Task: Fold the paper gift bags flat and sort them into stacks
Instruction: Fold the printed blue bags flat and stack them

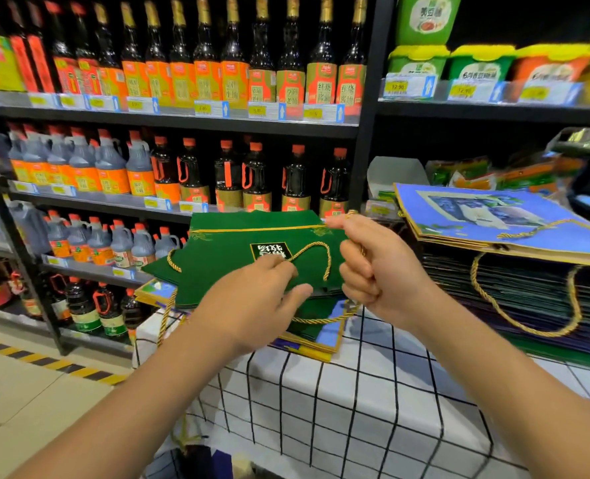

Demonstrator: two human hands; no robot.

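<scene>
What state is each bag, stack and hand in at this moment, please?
Dark green paper gift bag with gold rope handle: folded flat, held above the table.
Left hand: pinching the green bag's near edge.
Right hand: curled, gripping the bag's right side.
Blue paper gift bag: flat, topping the right stack.
Small mixed stack of bags: flat on the checked tablecloth.

Two hands holding a flat green bag [238, 250] above a checked surface [355, 392], left hand [252, 305] pinching its gold cord handle [316, 252], right hand [373, 267] gripping the bag's edge, bag stacks [514, 271] beside, bottle shelves [183, 119] behind.
</scene>
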